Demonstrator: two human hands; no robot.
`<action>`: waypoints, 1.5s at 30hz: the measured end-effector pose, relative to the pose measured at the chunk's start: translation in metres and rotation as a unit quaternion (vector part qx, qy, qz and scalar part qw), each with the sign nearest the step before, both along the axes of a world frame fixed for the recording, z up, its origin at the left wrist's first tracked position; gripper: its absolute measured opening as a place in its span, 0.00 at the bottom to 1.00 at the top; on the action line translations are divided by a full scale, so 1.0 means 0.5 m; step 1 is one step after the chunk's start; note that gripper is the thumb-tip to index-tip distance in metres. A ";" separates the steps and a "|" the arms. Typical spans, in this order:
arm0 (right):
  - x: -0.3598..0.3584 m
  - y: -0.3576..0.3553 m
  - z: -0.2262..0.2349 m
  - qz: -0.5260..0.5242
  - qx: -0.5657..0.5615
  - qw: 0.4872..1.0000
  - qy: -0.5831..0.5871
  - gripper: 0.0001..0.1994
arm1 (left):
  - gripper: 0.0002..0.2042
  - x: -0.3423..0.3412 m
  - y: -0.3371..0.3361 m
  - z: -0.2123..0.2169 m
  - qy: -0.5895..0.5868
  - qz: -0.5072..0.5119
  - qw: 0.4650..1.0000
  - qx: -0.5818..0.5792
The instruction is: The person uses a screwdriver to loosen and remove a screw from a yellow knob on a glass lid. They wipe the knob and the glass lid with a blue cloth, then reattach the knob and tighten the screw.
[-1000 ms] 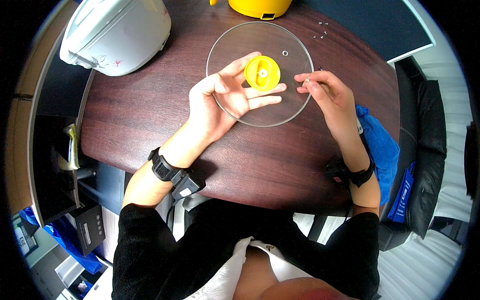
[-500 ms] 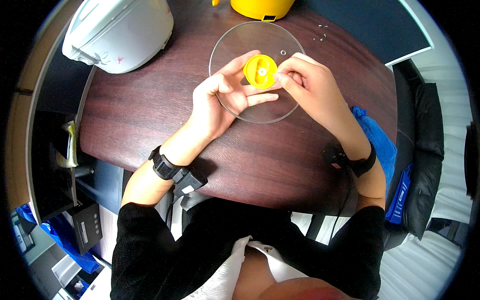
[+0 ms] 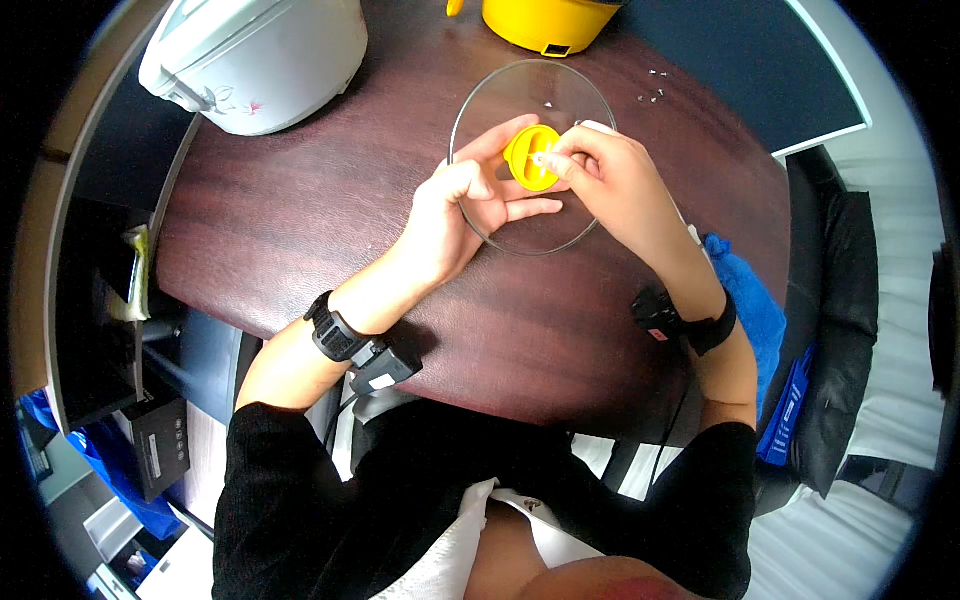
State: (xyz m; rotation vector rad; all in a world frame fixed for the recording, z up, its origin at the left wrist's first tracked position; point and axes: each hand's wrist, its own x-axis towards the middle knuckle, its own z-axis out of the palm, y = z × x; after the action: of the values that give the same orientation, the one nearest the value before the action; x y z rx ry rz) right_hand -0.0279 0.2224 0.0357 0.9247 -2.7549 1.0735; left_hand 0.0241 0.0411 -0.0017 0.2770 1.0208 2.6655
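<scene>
A round clear glass lid [image 3: 490, 90] with a thin rim is tilted above the table. At its middle sits a round yellow lid knob [image 3: 523, 172], its hollow side facing up with a white centre. My left hand [image 3: 462, 205] cradles the knob at the lid, fingers spread around it and thumb bent at the rim. My right hand [image 3: 610, 165] pinches thumb and forefinger together at the knob's centre. Something small and whitish shows at those fingertips, too small to make out.
Several small screw-like bits [image 3: 655, 90] lie on the dark wood table [image 3: 330, 230] at the far right. A white rice cooker [image 3: 265, 65] stands far left, a yellow pot-like appliance [image 3: 550, 25] at the back. A blue cloth [image 3: 745, 300] hangs by my right forearm.
The lid and knob have shifted slightly right and down in the picture. My right fingertips have moved from the knob's right edge onto its centre.
</scene>
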 end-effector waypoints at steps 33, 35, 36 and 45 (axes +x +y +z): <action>0.042 -0.024 -0.046 -0.120 -0.013 0.993 0.008 0.09 | 0.39 0.006 0.008 -0.017 0.061 0.016 0.980 -0.187; 0.041 -0.018 -0.049 -0.105 0.000 0.994 0.038 0.09 | 0.39 0.006 0.007 -0.014 0.055 0.008 0.981 -0.188; 0.044 -0.019 -0.044 -0.103 0.008 0.994 0.023 0.09 | 0.39 0.006 0.006 -0.013 0.052 0.004 0.981 -0.189; 0.049 -0.018 -0.039 -0.073 0.063 0.994 0.059 0.10 | 0.39 0.005 0.007 -0.018 0.075 0.008 0.976 -0.202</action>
State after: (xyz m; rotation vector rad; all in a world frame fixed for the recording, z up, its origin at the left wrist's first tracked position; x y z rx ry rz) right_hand -0.0032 0.2136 0.0164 0.7563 -2.7674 0.8050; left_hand 0.0267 0.0447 -0.0106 0.3863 1.5838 2.4022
